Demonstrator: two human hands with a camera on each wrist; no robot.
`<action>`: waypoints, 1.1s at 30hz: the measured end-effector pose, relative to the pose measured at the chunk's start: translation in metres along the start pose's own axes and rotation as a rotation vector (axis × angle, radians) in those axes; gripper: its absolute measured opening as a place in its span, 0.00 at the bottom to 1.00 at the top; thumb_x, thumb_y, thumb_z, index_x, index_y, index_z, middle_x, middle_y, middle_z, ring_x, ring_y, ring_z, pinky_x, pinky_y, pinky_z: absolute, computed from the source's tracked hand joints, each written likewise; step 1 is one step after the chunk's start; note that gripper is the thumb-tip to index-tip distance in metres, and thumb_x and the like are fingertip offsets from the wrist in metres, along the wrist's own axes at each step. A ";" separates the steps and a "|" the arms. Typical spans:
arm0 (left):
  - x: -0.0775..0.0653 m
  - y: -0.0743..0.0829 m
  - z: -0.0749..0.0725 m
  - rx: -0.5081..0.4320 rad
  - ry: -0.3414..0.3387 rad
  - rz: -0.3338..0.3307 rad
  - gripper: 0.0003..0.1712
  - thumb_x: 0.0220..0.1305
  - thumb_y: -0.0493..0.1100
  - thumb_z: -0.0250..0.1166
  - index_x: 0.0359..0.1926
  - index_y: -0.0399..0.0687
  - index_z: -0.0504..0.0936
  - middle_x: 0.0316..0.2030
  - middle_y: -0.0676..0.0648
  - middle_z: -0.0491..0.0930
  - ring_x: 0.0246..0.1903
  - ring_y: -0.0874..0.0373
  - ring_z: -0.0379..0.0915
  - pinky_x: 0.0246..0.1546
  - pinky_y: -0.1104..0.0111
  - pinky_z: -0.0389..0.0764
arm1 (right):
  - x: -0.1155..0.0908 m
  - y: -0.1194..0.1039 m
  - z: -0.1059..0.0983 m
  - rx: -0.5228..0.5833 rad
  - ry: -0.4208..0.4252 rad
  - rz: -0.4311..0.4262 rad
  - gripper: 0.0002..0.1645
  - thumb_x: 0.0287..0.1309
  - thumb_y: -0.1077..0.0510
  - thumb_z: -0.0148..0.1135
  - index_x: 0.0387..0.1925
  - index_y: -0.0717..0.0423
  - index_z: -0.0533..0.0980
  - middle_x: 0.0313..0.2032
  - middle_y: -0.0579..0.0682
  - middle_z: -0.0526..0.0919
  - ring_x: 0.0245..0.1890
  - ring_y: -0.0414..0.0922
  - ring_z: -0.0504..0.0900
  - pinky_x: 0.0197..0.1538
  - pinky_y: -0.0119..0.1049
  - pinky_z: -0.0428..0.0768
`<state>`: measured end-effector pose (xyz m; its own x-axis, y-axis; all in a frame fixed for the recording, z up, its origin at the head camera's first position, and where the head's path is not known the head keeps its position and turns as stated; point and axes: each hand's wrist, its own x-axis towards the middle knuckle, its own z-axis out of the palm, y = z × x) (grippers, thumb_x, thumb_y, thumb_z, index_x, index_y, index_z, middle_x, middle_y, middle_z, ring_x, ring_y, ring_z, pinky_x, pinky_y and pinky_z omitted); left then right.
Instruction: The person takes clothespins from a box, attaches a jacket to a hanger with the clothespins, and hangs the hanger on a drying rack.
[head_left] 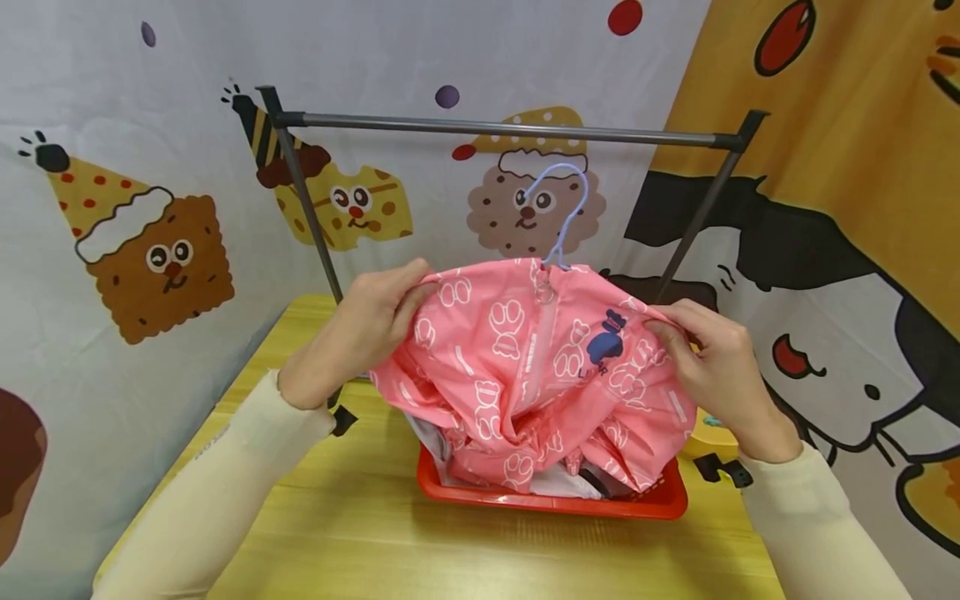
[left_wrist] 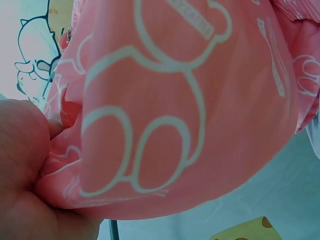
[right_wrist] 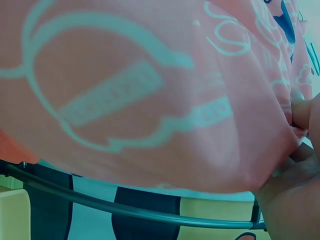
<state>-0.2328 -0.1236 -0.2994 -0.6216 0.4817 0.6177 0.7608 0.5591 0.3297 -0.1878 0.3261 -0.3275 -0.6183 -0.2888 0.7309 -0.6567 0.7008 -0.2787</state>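
1. Your left hand (head_left: 367,321) has its thumb and fingers closed in a pinch on one shoulder of the pink hooded-style jacket (head_left: 487,333), at the upper edge of the cloth.
2. Your right hand (head_left: 720,358) pinches the opposite shoulder the same way, so the jacket spreads between your two hands.
3. The jacket is held up over the red plastic basket (head_left: 510,498), its lower folds drooping onto or just above the contents; the folds hide which. White animal outlines cover it, with a navy print (head_left: 604,346) on the side nearer your right hand.
4. A pale lilac hanger (head_left: 566,166) pokes its hook up out of the collar, below the top bar (head_left: 465,127) of the grey garment rack in your head view and apart from it.
5. White cloth (head_left: 566,482) shows in the basket under the jacket.
6. The basket sits on the yellow wood-grain table (head_left: 352,517), before a cartoon-printed curtain (head_left: 225,50).
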 end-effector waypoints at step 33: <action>-0.035 -0.027 0.002 0.062 0.084 -0.059 0.08 0.88 0.37 0.66 0.43 0.44 0.79 0.33 0.47 0.73 0.31 0.58 0.67 0.32 0.67 0.75 | -0.028 0.087 -0.029 -0.109 -0.275 0.390 0.21 0.88 0.52 0.66 0.71 0.56 0.85 0.64 0.65 0.91 0.55 0.41 0.83 0.48 0.07 0.69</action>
<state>-0.2315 -0.1541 -0.3315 -0.6449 0.3900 0.6573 0.7089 0.6267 0.3237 -0.2149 0.4138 -0.3539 -0.9098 -0.1425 0.3898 -0.3136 0.8511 -0.4210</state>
